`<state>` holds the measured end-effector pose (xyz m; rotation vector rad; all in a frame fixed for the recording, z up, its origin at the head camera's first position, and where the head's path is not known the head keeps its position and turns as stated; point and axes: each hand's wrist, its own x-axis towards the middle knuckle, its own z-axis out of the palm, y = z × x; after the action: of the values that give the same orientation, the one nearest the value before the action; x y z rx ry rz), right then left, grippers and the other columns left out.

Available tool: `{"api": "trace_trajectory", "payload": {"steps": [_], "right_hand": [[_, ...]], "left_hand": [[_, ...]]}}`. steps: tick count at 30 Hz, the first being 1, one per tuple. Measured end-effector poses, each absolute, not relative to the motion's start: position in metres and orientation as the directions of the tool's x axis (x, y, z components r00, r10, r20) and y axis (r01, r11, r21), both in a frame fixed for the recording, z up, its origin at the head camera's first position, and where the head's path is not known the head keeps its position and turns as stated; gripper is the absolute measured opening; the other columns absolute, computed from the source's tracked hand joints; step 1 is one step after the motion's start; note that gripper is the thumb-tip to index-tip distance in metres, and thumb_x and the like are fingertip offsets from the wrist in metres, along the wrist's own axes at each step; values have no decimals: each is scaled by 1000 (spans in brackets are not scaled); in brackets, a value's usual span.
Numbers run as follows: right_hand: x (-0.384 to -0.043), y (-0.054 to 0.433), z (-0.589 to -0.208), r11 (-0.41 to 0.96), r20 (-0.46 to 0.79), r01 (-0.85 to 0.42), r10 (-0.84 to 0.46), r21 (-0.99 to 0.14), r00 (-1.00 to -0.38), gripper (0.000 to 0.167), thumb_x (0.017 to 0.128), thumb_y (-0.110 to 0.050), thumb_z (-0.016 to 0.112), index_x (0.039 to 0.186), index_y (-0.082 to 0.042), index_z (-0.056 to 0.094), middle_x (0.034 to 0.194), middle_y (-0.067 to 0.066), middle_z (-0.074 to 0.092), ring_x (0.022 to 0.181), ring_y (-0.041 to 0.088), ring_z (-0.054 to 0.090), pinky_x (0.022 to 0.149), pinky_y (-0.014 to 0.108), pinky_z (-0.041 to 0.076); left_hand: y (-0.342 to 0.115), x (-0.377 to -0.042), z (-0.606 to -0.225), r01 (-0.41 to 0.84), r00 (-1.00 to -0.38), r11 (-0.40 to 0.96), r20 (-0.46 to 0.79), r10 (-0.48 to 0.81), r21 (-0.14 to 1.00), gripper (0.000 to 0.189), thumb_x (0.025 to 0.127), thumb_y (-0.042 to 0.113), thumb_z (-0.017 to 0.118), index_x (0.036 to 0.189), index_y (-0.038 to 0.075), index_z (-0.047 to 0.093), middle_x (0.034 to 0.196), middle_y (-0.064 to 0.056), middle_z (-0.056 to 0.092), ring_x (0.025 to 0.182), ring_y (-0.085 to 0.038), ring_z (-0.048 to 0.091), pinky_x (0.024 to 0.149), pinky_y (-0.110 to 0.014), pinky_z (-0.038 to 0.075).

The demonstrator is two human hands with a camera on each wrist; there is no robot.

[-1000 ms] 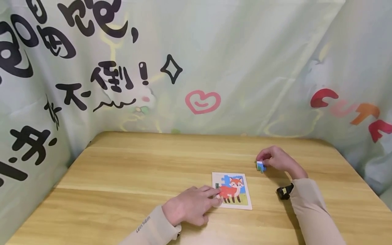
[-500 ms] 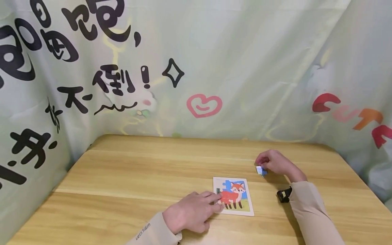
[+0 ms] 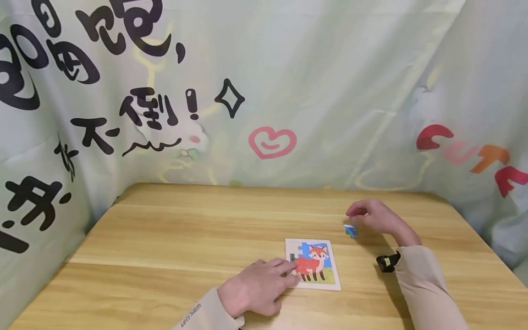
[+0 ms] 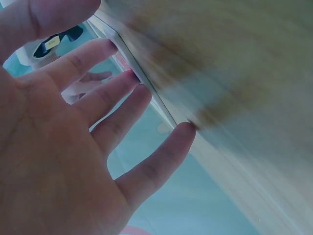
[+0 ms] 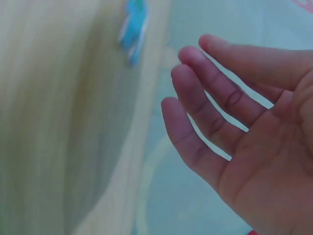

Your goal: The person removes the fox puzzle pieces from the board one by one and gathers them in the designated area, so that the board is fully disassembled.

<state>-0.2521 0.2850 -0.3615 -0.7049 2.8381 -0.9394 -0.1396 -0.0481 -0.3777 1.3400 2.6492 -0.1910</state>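
Head view over a wood-grain desk (image 3: 165,229), with both hands at work on a small fox jigsaw. Near the middle of the desk's front half, right of centre: a square puzzle board (image 3: 315,266) with a pale border, lying flat, and on it an orange fox (image 3: 307,264) against blue sky and yellow-green ground. At the board's upper left, a pale section without picture, next to a protruding blue tab. Across the board's left edge, the left hand (image 3: 256,285), fingers extended and spread, fingertips resting on the board, nothing grasped. Farther back and to the right, the right hand (image 3: 380,220), fingers relaxed and slightly bent, nothing in its grasp. Just beside those fingertips, apart from them in the right wrist view, a loose puzzle piece (image 3: 350,231) in blue, white and green, beyond the board's upper right corner; blurred in that closer view, so impossible to tell whether flat or tilted. On both arms, beige sleeves (image 3: 429,284), dark lettering on the left one; at the right cuff, a small black device (image 3: 387,263). Behind the desk, a pale green curtain (image 3: 350,91) with large black characters (image 3: 153,107), a pink smiling heart (image 3: 270,147) and colourful letters (image 3: 426,138).
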Motion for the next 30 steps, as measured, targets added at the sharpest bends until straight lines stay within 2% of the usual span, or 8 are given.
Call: {"api": "trace_trajectory", "payload": {"steps": [4, 12, 21, 30], "right_hand": [[-249, 277, -357, 657, 80, -441, -503, -612, -861, 10, 91, 4, 68, 99, 8, 71, 91, 9, 72, 83, 19, 63, 70, 29, 54], [-246, 263, -348, 596, 67, -531, -625, -602, -778, 8, 91, 2, 69, 99, 5, 72, 93, 9, 73, 85, 18, 65, 74, 33, 56], [-244, 243, -351, 536, 49, -562, -695, -630, -717, 11, 90, 5, 68, 100, 3, 73, 94, 7, 73, 87, 16, 68, 77, 34, 57], [-242, 226, -360, 481, 29, -547, -733, -686, -680, 13, 88, 6, 68, 99, 2, 73, 94, 6, 73, 87, 15, 67, 80, 33, 57]], "left_hand": [[-48, -138, -379, 802, -589, 596, -209, 780, -39, 59, 91, 34, 71, 147, 33, 53, 161, 6, 35, 141, -10, 38, 100, -36, 49], [-47, -138, -379, 797, -594, 603, -210, 777, -26, 57, 93, 40, 69, 148, 32, 53, 161, 6, 35, 142, -10, 37, 101, -37, 48], [-47, -139, -377, 802, -586, 597, -203, 785, -8, 57, 93, 41, 71, 146, 31, 55, 160, 4, 37, 140, -13, 39, 99, -40, 50], [-47, -140, -375, 799, -584, 600, -194, 788, 35, 57, 93, 49, 69, 145, 30, 57, 160, 3, 37, 140, -15, 39, 98, -43, 51]]}}
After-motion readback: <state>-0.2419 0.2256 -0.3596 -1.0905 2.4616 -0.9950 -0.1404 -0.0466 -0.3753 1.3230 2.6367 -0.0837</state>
